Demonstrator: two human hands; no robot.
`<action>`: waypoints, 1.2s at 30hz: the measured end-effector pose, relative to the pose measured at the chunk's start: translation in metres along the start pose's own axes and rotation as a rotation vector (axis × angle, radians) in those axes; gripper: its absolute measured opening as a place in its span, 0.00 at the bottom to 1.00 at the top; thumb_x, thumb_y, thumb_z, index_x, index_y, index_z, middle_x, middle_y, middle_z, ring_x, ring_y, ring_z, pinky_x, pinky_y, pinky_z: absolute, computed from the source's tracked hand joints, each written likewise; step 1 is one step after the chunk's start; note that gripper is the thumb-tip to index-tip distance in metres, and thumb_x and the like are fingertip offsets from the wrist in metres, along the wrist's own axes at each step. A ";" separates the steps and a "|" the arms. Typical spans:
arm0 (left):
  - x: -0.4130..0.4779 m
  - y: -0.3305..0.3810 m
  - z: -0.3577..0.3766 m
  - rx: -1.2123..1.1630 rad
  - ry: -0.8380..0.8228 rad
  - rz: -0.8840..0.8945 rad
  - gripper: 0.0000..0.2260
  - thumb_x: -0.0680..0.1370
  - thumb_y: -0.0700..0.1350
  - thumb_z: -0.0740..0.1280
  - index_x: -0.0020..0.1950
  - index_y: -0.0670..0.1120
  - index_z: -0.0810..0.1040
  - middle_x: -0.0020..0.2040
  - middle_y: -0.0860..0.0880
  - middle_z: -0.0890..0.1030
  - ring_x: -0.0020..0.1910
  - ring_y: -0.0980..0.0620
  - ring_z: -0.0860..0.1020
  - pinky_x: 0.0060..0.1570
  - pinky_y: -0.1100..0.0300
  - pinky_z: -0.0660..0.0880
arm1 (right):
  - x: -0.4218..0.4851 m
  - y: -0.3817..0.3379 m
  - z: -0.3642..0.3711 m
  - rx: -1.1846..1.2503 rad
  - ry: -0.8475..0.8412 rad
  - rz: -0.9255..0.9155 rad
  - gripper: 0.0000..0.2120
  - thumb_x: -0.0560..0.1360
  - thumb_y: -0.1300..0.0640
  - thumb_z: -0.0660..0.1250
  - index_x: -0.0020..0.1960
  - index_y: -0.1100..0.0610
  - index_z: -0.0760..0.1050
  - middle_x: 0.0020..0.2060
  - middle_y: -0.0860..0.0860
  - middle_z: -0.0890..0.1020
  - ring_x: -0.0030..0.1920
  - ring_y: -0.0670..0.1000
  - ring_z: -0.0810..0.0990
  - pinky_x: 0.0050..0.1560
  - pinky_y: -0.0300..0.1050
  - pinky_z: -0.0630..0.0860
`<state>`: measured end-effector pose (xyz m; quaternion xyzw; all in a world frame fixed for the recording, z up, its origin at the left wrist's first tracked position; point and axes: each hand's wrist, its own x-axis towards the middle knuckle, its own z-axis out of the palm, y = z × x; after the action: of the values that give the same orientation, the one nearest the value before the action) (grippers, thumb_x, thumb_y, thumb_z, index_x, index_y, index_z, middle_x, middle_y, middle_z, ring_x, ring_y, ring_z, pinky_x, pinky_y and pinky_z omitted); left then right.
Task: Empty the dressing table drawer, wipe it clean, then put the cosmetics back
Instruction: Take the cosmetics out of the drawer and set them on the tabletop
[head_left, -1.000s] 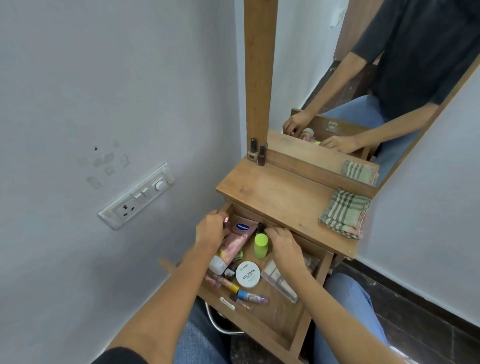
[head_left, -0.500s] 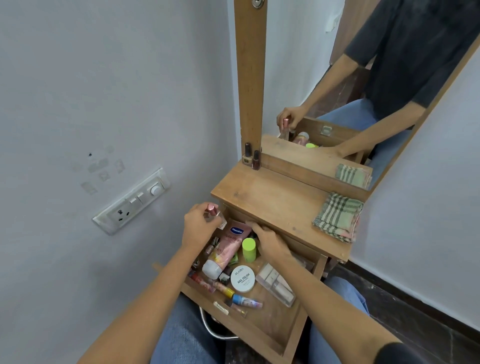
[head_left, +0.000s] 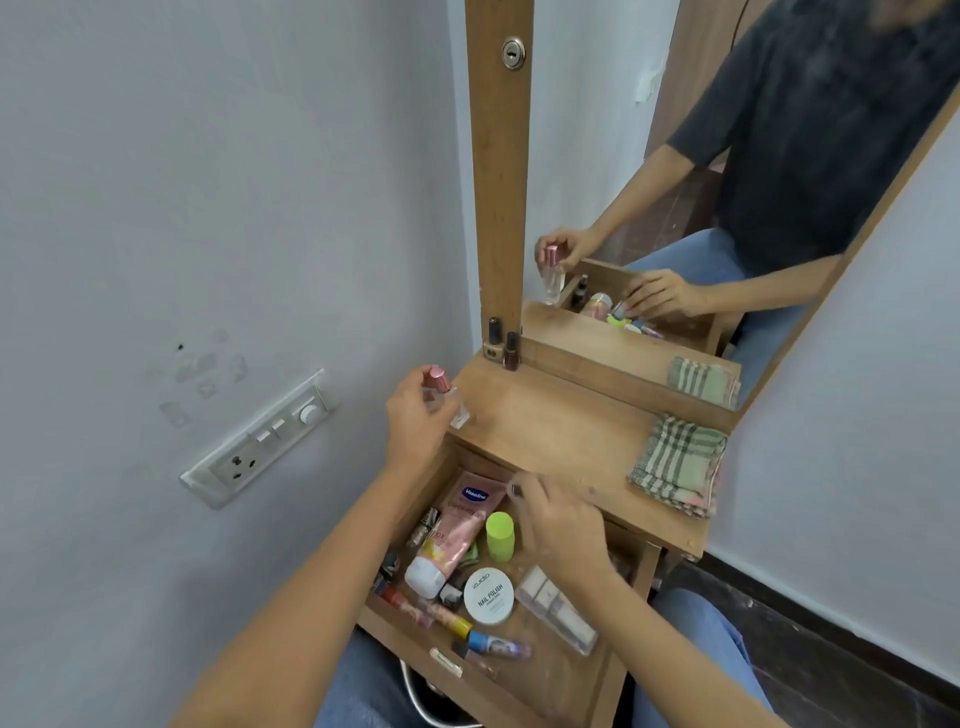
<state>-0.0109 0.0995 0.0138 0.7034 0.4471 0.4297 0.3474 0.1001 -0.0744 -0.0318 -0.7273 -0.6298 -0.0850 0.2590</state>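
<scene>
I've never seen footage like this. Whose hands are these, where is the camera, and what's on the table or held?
No machine here: a person wears one camera on the head, looking down at their hands; the mirror reflects them. The left hand holds a clear bottle with a pink cap at the tabletop's left edge. The right hand pinches a small dark item, too small to identify, above the open drawer of cosmetics. A checked cloth and two nail polish bottles sit on the tabletop.

Bottle (head_left: 451, 410) in left hand (head_left: 415, 428), dark item (head_left: 517, 489) in right (head_left: 561, 530)
</scene>
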 end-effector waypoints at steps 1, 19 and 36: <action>0.005 0.002 0.006 0.017 -0.006 0.002 0.11 0.70 0.35 0.70 0.51 0.45 0.76 0.45 0.50 0.78 0.43 0.55 0.75 0.40 0.77 0.69 | 0.012 0.001 -0.008 0.028 0.040 0.034 0.08 0.71 0.59 0.72 0.47 0.54 0.74 0.35 0.48 0.79 0.29 0.48 0.76 0.23 0.41 0.73; 0.015 -0.033 0.066 0.270 -0.074 -0.109 0.14 0.72 0.42 0.72 0.56 0.41 0.75 0.51 0.43 0.78 0.49 0.45 0.78 0.53 0.48 0.75 | 0.121 0.062 0.047 0.641 0.091 0.429 0.08 0.72 0.62 0.69 0.51 0.57 0.77 0.44 0.51 0.80 0.42 0.47 0.77 0.41 0.29 0.72; 0.061 -0.029 0.106 0.117 0.021 -0.175 0.12 0.74 0.42 0.71 0.55 0.45 0.75 0.50 0.47 0.79 0.46 0.51 0.79 0.49 0.57 0.78 | 0.163 0.076 0.081 0.581 0.206 0.705 0.06 0.73 0.58 0.69 0.49 0.56 0.78 0.43 0.50 0.82 0.45 0.50 0.80 0.49 0.50 0.78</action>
<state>0.0910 0.1555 -0.0350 0.6762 0.5347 0.3781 0.3374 0.1877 0.1012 -0.0477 -0.7821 -0.3132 0.1161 0.5260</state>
